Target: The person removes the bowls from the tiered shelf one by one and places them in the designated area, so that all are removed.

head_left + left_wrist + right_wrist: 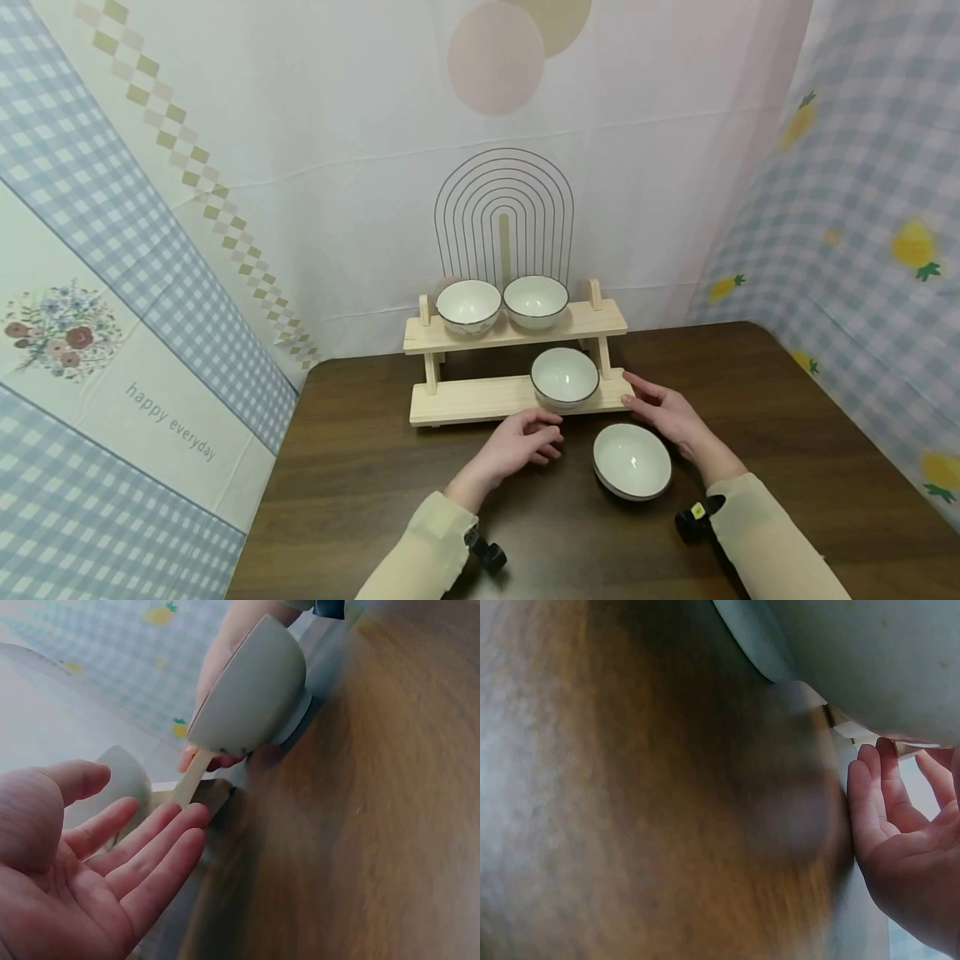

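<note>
My right hand (671, 417) is at the right end of the lower board of a two-tier wooden rack (465, 400), thumb and fingertips right at the board's end. In the right wrist view its fingers (866, 802) are fairly straight, partly hidden by a bowl. My left hand (517, 442) holds nothing, just in front of the rack; its palm and loosely bent fingers (161, 889) show in the left wrist view. A white bowl (632, 461) with a dark rim stands on the table between the hands. Another bowl (565, 377) sits at the right of the lower board.
Two more white bowls, a left one (469, 305) and a right one (536, 301), stand side by side on the upper board. The dark wooden table (345, 500) meets a patterned cloth backdrop (360, 250) behind the rack, with checked cloth at both sides.
</note>
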### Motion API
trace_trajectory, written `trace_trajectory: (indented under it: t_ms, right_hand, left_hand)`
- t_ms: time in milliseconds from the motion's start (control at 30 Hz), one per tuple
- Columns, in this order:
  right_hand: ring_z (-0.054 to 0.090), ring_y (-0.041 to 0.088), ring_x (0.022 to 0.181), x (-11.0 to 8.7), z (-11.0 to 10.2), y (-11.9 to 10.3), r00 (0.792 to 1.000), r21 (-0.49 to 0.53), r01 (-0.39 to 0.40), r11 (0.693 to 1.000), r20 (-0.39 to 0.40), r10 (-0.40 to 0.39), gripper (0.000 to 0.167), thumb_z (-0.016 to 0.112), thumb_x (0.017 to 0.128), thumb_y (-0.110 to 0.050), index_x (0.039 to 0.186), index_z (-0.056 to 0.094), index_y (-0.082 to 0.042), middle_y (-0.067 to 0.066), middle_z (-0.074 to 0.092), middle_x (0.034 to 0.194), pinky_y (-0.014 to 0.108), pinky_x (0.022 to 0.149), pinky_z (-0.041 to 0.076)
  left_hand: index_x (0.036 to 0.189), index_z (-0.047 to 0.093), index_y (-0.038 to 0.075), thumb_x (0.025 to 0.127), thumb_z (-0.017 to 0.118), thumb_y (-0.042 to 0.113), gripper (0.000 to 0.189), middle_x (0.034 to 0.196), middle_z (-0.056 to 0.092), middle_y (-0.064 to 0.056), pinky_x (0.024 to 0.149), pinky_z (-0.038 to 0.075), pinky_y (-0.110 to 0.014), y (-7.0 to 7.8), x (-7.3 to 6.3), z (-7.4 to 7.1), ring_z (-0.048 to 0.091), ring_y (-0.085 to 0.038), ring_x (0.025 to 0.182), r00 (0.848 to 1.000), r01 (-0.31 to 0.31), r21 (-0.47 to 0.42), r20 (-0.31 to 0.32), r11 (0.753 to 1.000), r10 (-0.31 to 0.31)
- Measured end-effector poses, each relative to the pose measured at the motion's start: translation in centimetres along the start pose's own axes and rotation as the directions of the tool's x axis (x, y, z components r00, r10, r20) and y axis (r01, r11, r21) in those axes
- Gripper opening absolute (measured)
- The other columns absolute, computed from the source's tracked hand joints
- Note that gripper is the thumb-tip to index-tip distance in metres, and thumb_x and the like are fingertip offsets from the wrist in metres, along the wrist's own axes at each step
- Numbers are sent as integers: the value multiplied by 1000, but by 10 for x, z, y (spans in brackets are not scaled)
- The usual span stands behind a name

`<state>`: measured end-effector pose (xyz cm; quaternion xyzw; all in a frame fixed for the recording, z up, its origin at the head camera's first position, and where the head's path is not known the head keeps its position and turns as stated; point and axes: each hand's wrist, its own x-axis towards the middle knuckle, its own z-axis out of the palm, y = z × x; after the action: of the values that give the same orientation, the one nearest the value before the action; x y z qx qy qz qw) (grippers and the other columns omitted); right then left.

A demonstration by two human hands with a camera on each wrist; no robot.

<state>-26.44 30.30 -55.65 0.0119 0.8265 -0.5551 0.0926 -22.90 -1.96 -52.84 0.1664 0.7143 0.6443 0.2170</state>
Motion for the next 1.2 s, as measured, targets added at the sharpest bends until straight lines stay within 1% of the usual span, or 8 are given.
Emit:
trace_trajectory:
  t_ms: [100,233,433,633,767,867,1000,1200]
  right_hand:
    - [44,42,147,1,0,0,1000,5,-2,1000,-1,2,74,70,105,-41,167,39,-17,32,35,165,34,104,56]
    - [43,42,147,1,0,1,1000,7,1,1000,3,-1,74,70,105,-41,167,38,-17,32,35,165,34,104,56]
    - [45,43,146,1,-1,3,1000,-7,7,1000,4,-7,75,69,105,-43,168,37,-17,33,33,165,35,103,57]
    - [42,43,149,2,-1,2,1000,-9,14,1000,6,-14,75,69,105,-42,168,37,-16,31,33,167,38,104,56]
    - [44,43,148,2,-1,2,1000,-10,7,1000,12,-7,75,69,106,-42,168,37,-16,28,32,168,39,105,56]
    - [44,44,148,2,-1,1,1000,-13,0,1000,12,0,74,68,106,-42,168,36,-17,27,31,169,40,106,56]
    - [42,45,148,2,-1,1,1000,-21,-5,1000,11,5,75,68,106,-44,168,36,-17,30,32,168,41,107,55]
    - [50,44,143,2,-1,1,1000,-40,-12,999,10,13,76,68,105,-47,168,36,-18,34,33,165,44,107,55]
  left_hand:
    - [134,64,-7,108,64,16,35,117,74,-23,82,65,-43,1,-2,-5,77,-36,98,998,-33,35,-58,999,35]
    - [127,69,-2,106,67,14,27,112,75,-17,79,65,-40,3,-4,-11,77,-31,95,988,-63,87,-136,994,75]
    - [125,70,3,106,67,16,23,110,73,-19,77,64,-36,7,-2,-19,76,-27,93,969,-85,128,-221,988,112]
    - [128,68,0,105,66,12,26,106,73,-18,76,65,-38,14,5,-25,77,-36,94,944,-135,141,-284,981,171]
    - [132,66,2,104,66,11,30,103,74,-15,73,62,-32,20,11,-29,76,-38,92,935,-143,171,-300,975,190]
    - [137,63,1,103,66,13,36,102,74,-11,71,60,-27,23,16,-32,76,-35,91,935,-140,209,-295,968,198]
    - [140,61,-1,103,65,14,40,102,73,-8,70,61,-26,27,22,-36,75,-30,91,938,-128,254,-283,959,200]
    - [141,61,3,106,64,21,39,102,71,-5,69,61,-29,29,31,-38,75,-28,91,944,-105,311,-269,945,193]
